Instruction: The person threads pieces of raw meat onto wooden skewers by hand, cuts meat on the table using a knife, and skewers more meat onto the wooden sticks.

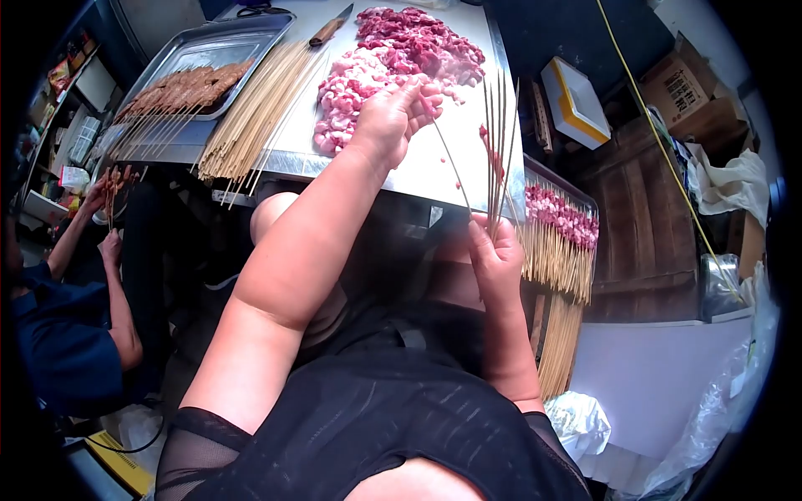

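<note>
My left hand [388,121] reaches over the white table, its fingers pinched on a small strip of pink raw meat [428,106] at the tip of a bamboo skewer [449,150]. Near the table's front edge, my right hand [494,255] is closed around the lower ends of several bamboo skewers [499,125], the slanting one included. One upright skewer carries red meat pieces [493,159]. Just beyond my left hand lies a heap of cut raw meat [409,46], darker red at the back and paler, fattier pieces [338,104] nearer me.
A bundle of bare skewers [255,108] and a knife [332,25] lie on the table's left, beside a metal tray [221,46] of browned skewered meat [188,88]. Right and lower, another tray [585,196] holds raw meat skewers [560,221]. Another person [71,326] holds skewers at left.
</note>
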Demonstrator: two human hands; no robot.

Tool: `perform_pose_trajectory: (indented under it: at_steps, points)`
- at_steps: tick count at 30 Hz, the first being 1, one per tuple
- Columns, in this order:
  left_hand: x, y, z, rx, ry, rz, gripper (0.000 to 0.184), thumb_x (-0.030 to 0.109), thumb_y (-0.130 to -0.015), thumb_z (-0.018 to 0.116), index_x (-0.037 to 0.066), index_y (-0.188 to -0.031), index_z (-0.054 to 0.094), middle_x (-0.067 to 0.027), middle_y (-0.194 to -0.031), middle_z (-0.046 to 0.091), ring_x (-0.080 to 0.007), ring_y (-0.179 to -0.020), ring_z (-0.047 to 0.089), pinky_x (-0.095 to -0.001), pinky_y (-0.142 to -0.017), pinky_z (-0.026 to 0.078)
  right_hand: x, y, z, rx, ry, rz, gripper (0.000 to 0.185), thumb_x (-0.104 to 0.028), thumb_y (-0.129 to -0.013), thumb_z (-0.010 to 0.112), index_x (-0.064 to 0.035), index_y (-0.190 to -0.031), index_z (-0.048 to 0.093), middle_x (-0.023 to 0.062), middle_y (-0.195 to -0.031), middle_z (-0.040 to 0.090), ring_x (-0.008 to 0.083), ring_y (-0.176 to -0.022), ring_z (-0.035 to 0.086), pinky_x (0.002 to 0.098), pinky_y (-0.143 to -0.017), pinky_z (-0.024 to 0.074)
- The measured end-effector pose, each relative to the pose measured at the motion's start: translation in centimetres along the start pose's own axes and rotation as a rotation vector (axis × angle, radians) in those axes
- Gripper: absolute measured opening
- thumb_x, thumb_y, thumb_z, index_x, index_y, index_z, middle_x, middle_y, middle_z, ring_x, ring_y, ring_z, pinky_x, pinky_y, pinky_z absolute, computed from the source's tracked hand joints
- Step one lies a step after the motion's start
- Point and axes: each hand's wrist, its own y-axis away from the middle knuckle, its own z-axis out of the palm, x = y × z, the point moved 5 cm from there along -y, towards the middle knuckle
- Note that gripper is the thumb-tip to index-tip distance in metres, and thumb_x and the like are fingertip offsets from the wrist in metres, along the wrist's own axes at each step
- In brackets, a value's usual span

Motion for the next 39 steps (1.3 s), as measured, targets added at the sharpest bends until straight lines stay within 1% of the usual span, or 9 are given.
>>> perform_pose_trajectory:
  at_steps: [1,5,7,16,20,25,36,38,39]
  points:
    - [-0.1,-0.2,-0.2,-0.002,-0.013,-0.014,0.028,0.017,-0.097,0.039,-0.006,-0.106,0.054,-0.0135,-0.095,0.061,-0.0202,-0.081,0.062,-0.0351,-0.08,0.054,0.0,0.0,-0.1,0.003,0.021,-0.008,0.011,-0.009,-0.088,0.059,-0.0036,-0.098,0.06,-0.0058,-0.066,0.049,0.001,-0.052,0.04,0.0154,-0.046,0.0318]
    - [-0.1,-0.3,-0.3,-0.043,-0.021,0.015,0.029,0.018,-0.097,0.039,-0.006,-0.105,0.054,-0.0151,-0.097,0.062,-0.0215,-0.083,0.063,-0.0359,-0.082,0.054,0.3,-0.2,-0.3,0.008,0.022,-0.045,0.011,-0.009,-0.088,0.059,-0.0035,-0.098,0.06,-0.0062,-0.065,0.048,0.0008,-0.052,0.039,0.0156,-0.046,0.0312]
    - [0.1,0.0,0.0,-0.07,-0.037,-0.021,0.029,0.017,-0.097,0.038,-0.006,-0.106,0.054,-0.0159,-0.098,0.063,-0.0224,-0.087,0.064,-0.0362,-0.083,0.054,0.1,-0.3,-0.3,0.033,0.04,-0.077,0.011,-0.009,-0.089,0.059,-0.0035,-0.098,0.06,-0.0067,-0.064,0.047,0.0008,-0.052,0.039,0.0158,-0.046,0.0303]
    - [1.5,1.3,0.9,-0.182,-0.107,-0.049,0.027,0.017,-0.097,0.04,-0.003,-0.11,0.053,-0.015,-0.099,0.063,-0.0214,-0.09,0.064,-0.0349,-0.084,0.054,0.1,-0.5,-0.5,0.013,0.094,-0.102,0.012,-0.01,-0.089,0.059,-0.0033,-0.098,0.061,-0.0075,-0.064,0.046,0.0005,-0.052,0.038,0.0157,-0.046,0.0294]
    - [1.6,1.9,1.2,-0.206,-0.118,-0.067,0.027,0.018,-0.097,0.042,-0.003,-0.11,0.053,-0.0144,-0.099,0.063,-0.0207,-0.09,0.064,-0.0339,-0.083,0.054,-0.2,-0.5,-0.7,0.018,0.156,-0.158,0.012,-0.009,-0.088,0.06,-0.0031,-0.098,0.061,-0.0083,-0.066,0.045,-0.0003,-0.055,0.036,0.0152,-0.048,0.0285]
    - [2.0,2.0,1.5,-0.24,-0.11,0.012,0.027,0.019,-0.096,0.043,-0.002,-0.11,0.054,-0.0121,-0.097,0.063,-0.0191,-0.088,0.064,-0.0336,-0.083,0.054,-0.4,-0.3,-0.7,0.052,0.147,-0.126,0.011,-0.008,-0.088,0.059,-0.0029,-0.098,0.062,-0.0087,-0.067,0.045,-0.0004,-0.056,0.036,0.0151,-0.049,0.0283]
    - [1.4,2.3,1.3,-0.268,-0.104,-0.041,0.025,0.019,-0.095,0.045,-0.003,-0.104,0.055,-0.0119,-0.09,0.062,-0.0201,-0.085,0.064,-0.0337,-0.082,0.055,-0.4,-0.1,-0.6,0.051,0.154,-0.128,0.011,-0.008,-0.088,0.059,-0.0029,-0.098,0.062,-0.0089,-0.068,0.046,-0.0003,-0.057,0.036,0.0149,-0.051,0.0296]
    - [1.4,2.4,1.2,-0.281,-0.113,-0.052,0.026,0.02,-0.096,0.045,-0.003,-0.104,0.054,-0.0119,-0.089,0.062,-0.0205,-0.084,0.064,-0.0338,-0.081,0.055,-1.0,-0.2,-0.9,0.043,0.267,-0.202,0.011,-0.007,-0.088,0.06,-0.0025,-0.098,0.062,-0.0084,-0.069,0.048,-0.0005,-0.058,0.037,0.015,-0.051,0.0297]
    - [1.5,2.5,1.2,-0.294,-0.148,-0.065,0.027,0.021,-0.096,0.045,-0.003,-0.103,0.054,-0.0122,-0.089,0.062,-0.021,-0.084,0.064,-0.0339,-0.081,0.055,-1.3,-0.2,-1.0,0.032,0.24,-0.183,0.011,-0.007,-0.088,0.06,-0.0024,-0.097,0.063,-0.008,-0.07,0.05,-0.0007,-0.059,0.038,0.015,-0.051,0.0299]
